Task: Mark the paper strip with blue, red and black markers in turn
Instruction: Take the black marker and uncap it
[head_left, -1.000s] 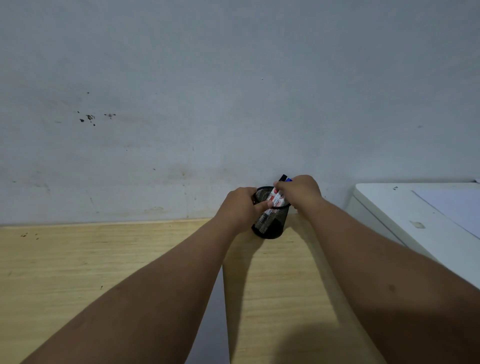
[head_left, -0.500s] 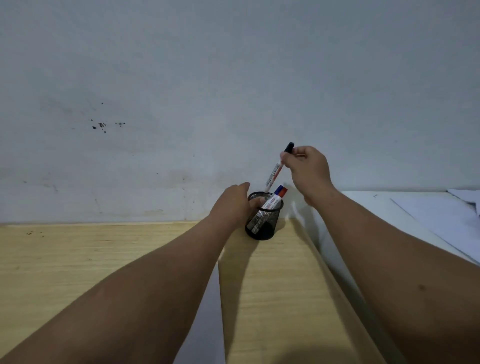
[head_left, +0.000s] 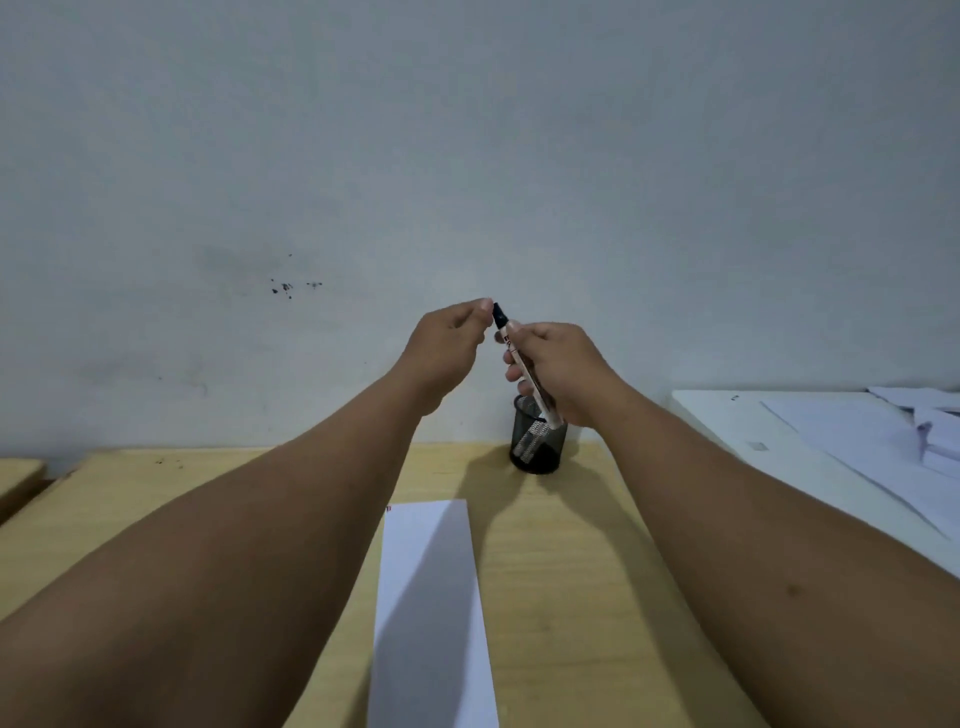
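Note:
My right hand (head_left: 558, 371) grips the white barrel of a black-capped marker (head_left: 519, 364), tilted, cap end up, above the black mesh pen holder (head_left: 545, 457). My left hand (head_left: 447, 348) is raised beside it, and its pinched fingertips meet the tip of the black cap (head_left: 500, 315). Other markers (head_left: 532, 441) show through the holder's mesh; their colours are hidden. The white paper strip (head_left: 431, 597) lies lengthwise on the wooden table (head_left: 571, 571) between my forearms, with a small red mark at its far left corner.
The holder stands at the table's far edge against a grey wall. A white surface (head_left: 727, 431) with loose paper sheets (head_left: 883, 436) adjoins the table on the right. A second wooden edge (head_left: 15, 475) shows at far left.
My right hand lifted the black-capped marker out of the holder and tilted it. My left hand let go of the holder and rose to the marker's cap. The view tilted down, showing the strip.

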